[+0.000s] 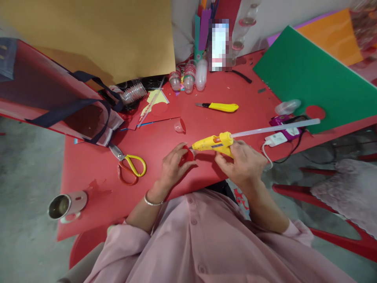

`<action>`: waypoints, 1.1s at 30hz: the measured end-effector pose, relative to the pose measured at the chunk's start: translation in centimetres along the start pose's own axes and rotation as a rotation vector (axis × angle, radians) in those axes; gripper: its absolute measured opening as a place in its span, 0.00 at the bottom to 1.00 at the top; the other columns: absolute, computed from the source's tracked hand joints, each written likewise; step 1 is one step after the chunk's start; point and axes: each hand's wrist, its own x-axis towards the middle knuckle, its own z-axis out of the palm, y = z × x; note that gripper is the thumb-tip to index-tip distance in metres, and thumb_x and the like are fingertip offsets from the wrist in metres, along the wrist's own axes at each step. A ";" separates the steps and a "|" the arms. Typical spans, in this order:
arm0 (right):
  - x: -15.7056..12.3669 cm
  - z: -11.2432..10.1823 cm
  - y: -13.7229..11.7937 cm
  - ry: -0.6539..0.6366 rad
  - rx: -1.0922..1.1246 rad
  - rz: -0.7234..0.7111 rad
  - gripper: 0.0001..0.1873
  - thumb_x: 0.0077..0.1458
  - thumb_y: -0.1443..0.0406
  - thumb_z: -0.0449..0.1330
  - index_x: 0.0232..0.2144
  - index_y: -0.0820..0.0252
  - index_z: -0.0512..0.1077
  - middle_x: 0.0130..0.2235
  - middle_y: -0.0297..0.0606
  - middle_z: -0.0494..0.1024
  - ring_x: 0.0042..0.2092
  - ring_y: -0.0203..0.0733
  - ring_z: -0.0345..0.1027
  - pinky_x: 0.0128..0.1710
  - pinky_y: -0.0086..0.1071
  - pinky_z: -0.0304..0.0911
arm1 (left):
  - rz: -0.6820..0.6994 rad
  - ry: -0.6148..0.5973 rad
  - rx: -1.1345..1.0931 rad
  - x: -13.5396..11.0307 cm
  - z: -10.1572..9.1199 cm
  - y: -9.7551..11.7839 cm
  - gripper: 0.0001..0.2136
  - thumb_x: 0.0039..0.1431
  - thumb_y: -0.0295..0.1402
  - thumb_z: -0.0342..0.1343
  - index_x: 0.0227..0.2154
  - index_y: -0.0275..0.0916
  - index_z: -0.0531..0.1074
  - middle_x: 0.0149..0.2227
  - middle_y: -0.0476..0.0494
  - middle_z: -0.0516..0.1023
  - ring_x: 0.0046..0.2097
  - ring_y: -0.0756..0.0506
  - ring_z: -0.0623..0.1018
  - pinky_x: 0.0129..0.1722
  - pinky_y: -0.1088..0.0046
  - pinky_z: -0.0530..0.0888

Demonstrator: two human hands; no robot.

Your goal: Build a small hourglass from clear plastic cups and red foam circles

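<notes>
My right hand (243, 163) is wrapped round the handle of a yellow hot glue gun (210, 143). A long clear glue stick (277, 127) juts from the back of the gun. My left hand (175, 163) pinches a small clear plastic cup with a red disc (188, 154) on it, partly hidden by the fingers. The gun's nozzle points left and meets the disc's edge; whether it touches, I cannot tell. Another small clear cup (180, 125) lies tipped on the table just beyond. Farther back rests a yellow utility knife (222, 107).
Scissors (131, 169) and a metal mug (67, 204) are on the left of the red table (100, 204). Stacked plastic cups (189, 78) and a blurred phone (220, 47) stand at the back. A green board (318, 78) and a purple power strip (291, 131) are at right.
</notes>
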 end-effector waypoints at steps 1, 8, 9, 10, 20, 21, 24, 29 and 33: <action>0.0 0.0 0.0 0.002 -0.003 -0.003 0.12 0.58 0.63 0.63 0.44 0.63 0.75 0.30 0.36 0.80 0.28 0.41 0.71 0.28 0.34 0.60 | -0.001 -0.003 0.006 0.0 0.0 0.0 0.26 0.57 0.43 0.72 0.54 0.39 0.71 0.55 0.30 0.82 0.58 0.36 0.83 0.55 0.58 0.83; 0.0 0.0 0.0 0.003 0.002 -0.002 0.12 0.58 0.64 0.63 0.44 0.63 0.75 0.30 0.36 0.80 0.28 0.40 0.71 0.28 0.34 0.60 | -0.011 -0.010 -0.012 -0.1 0.0 -0.1 0.26 0.58 0.44 0.71 0.54 0.40 0.71 0.56 0.30 0.82 0.58 0.36 0.83 0.54 0.57 0.83; -0.1 0.0 0.0 0.000 0.002 -0.003 0.12 0.58 0.64 0.63 0.44 0.63 0.75 0.30 0.36 0.80 0.28 0.40 0.71 0.28 0.34 0.60 | -0.016 -0.012 -0.014 -0.1 0.0 -0.1 0.26 0.57 0.44 0.71 0.54 0.40 0.71 0.56 0.30 0.82 0.58 0.36 0.83 0.55 0.57 0.83; -0.1 0.0 0.0 -0.004 0.002 -0.004 0.12 0.58 0.64 0.63 0.44 0.63 0.75 0.30 0.36 0.80 0.28 0.40 0.71 0.28 0.34 0.60 | -0.020 -0.012 -0.014 -0.1 0.0 -0.1 0.26 0.57 0.44 0.72 0.54 0.40 0.71 0.56 0.30 0.82 0.58 0.36 0.83 0.55 0.58 0.83; -0.3 0.1 0.1 -0.005 0.020 0.002 0.12 0.57 0.65 0.62 0.45 0.63 0.75 0.30 0.36 0.80 0.28 0.40 0.69 0.28 0.33 0.58 | -0.019 -0.012 0.011 0.1 -0.1 0.1 0.26 0.57 0.44 0.71 0.54 0.40 0.71 0.56 0.30 0.82 0.58 0.36 0.83 0.54 0.57 0.83; -0.3 0.1 0.1 -0.008 0.022 0.006 0.13 0.57 0.65 0.62 0.45 0.63 0.75 0.30 0.35 0.80 0.28 0.40 0.69 0.28 0.33 0.58 | -0.016 -0.009 0.009 0.1 -0.1 0.1 0.26 0.57 0.44 0.71 0.54 0.40 0.71 0.56 0.30 0.82 0.58 0.36 0.83 0.54 0.57 0.83; -0.3 0.1 0.1 -0.015 0.023 0.009 0.13 0.57 0.66 0.62 0.45 0.62 0.75 0.30 0.35 0.79 0.28 0.40 0.69 0.28 0.33 0.58 | -0.011 0.002 0.007 0.1 0.0 0.1 0.26 0.57 0.44 0.72 0.53 0.39 0.71 0.56 0.30 0.82 0.58 0.36 0.83 0.54 0.58 0.83; -0.3 -0.1 0.1 -0.013 0.026 0.013 0.13 0.56 0.65 0.62 0.44 0.62 0.76 0.29 0.35 0.78 0.28 0.40 0.68 0.27 0.33 0.57 | -0.028 0.015 -0.001 0.1 0.1 0.0 0.25 0.57 0.45 0.71 0.52 0.40 0.72 0.56 0.31 0.82 0.58 0.36 0.83 0.55 0.58 0.83; -0.5 -0.1 0.2 -0.055 0.028 0.042 0.11 0.55 0.65 0.61 0.42 0.60 0.76 0.28 0.34 0.76 0.28 0.40 0.67 0.28 0.32 0.57 | -0.035 0.014 0.024 0.1 0.0 0.0 0.24 0.58 0.47 0.70 0.52 0.40 0.73 0.55 0.31 0.82 0.57 0.36 0.84 0.54 0.57 0.83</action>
